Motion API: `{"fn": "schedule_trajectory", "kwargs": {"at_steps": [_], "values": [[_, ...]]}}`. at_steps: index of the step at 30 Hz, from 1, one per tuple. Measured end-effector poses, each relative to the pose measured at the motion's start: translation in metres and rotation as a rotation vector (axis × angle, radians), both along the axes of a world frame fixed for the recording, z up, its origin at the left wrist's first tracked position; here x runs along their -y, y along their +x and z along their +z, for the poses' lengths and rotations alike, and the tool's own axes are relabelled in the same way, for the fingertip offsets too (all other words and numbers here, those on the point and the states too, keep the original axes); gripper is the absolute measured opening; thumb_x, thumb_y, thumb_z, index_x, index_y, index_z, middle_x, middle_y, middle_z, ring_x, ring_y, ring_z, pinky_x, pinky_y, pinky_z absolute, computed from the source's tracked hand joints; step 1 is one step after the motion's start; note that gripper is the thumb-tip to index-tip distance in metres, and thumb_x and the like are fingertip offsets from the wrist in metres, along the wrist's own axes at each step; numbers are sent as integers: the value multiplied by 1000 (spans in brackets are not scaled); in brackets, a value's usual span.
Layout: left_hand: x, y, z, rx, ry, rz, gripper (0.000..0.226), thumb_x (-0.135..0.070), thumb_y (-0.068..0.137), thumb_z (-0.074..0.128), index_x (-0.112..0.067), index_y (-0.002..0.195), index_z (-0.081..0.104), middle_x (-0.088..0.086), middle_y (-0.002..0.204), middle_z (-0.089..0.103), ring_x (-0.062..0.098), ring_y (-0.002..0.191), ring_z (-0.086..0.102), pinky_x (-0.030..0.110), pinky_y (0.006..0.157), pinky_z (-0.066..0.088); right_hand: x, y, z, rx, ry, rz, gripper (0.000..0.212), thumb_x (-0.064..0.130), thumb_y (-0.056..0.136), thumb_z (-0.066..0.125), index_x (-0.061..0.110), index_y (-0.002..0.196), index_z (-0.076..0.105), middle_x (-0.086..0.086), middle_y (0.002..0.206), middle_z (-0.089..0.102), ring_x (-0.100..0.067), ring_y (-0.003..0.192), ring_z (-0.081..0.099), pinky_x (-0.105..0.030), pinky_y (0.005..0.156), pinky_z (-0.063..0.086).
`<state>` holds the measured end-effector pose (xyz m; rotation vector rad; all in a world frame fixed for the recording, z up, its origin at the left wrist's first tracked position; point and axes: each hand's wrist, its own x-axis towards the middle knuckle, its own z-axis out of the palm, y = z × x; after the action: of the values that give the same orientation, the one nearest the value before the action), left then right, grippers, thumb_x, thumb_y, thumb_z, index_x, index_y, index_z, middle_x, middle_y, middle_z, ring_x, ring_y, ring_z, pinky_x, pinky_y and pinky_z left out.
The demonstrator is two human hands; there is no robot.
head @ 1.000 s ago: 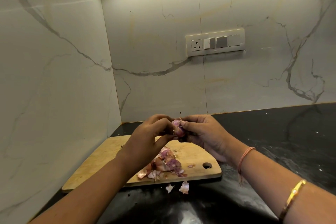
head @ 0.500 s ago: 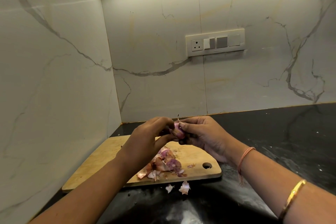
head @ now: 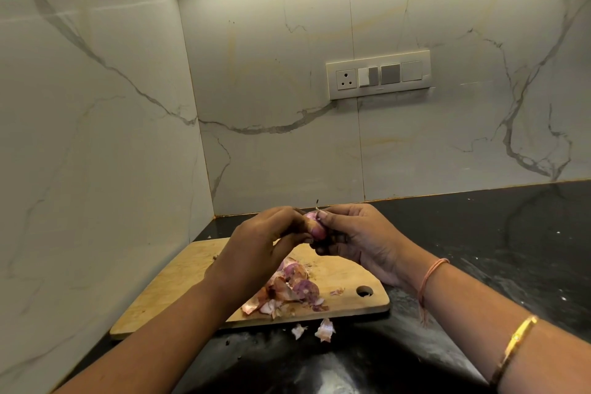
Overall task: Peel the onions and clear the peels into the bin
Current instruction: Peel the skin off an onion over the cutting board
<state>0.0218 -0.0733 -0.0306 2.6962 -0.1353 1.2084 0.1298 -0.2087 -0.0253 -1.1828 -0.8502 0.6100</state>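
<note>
Together above the cutting board, left hand, right hand, curled fingers pinching one onion.

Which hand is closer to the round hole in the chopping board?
Right. The right hand is held just above and behind the hole; the left hand is farther to its left, above the peel pile. Both grip the onion.

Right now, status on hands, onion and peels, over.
Left hand and right hand pinch one onion above the cutting board. Peel pile on board, two scraps on counter. No bin in view.
</note>
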Motion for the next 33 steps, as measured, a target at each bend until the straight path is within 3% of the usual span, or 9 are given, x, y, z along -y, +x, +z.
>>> {"fn": "schedule_trajectory", "kwargs": {"at_steps": [3,6,12,16,23,26,33], "values": [[3,1,0,-6,-124,-6,19,-16,80,66,-26,94,57,-25,89,52,-15,79,51,-4,73,39,-1,0,-2,58,-13,-47,17,11,92,56,1,101,66,-10,78,69,-17,64,65,-25,59,53],[5,3,0,-36,-263,-20,25,-19,80,68,-31,92,51,-24,87,53,-10,82,56,-2,70,42,-1,2,-3,87,8,-96,13,6,87,62,5,100,64,-14,91,69,-20,75,66,-28,65,56],[6,2,2,22,-466,-48,19,-22,80,68,-36,87,57,-19,83,63,-10,79,61,5,67,48,-2,1,-4,102,34,-79,31,-5,76,71,3,104,59,-20,104,65,-30,95,67,-43,84,56],[5,5,1,57,-582,-44,16,-19,79,69,-33,80,61,-12,79,67,-1,73,65,11,66,52,-3,-1,-4,210,0,-129,34,-7,74,73,5,103,59,-16,104,64,-30,94,66,-40,84,57],[5,6,-1,70,-550,45,14,-13,81,67,-26,77,64,-7,74,66,7,70,63,8,60,49,-5,-3,-7,366,-51,-203,35,-3,72,75,12,99,59,-7,103,63,-30,103,62,-41,90,54],[5,6,-1,82,-508,77,11,-13,81,65,-23,78,62,-8,73,64,6,69,60,5,58,46,-5,-5,-7,318,-28,-170,33,-3,73,74,11,98,59,-11,106,63,-31,101,63,-35,82,57],[1,7,-1,79,-503,119,8,-14,84,62,-21,81,60,-10,72,60,5,68,59,6,56,46,-3,-8,-3,149,4,-64,30,-8,77,68,3,102,58,-13,100,64,-24,86,67,-43,83,57]]}}
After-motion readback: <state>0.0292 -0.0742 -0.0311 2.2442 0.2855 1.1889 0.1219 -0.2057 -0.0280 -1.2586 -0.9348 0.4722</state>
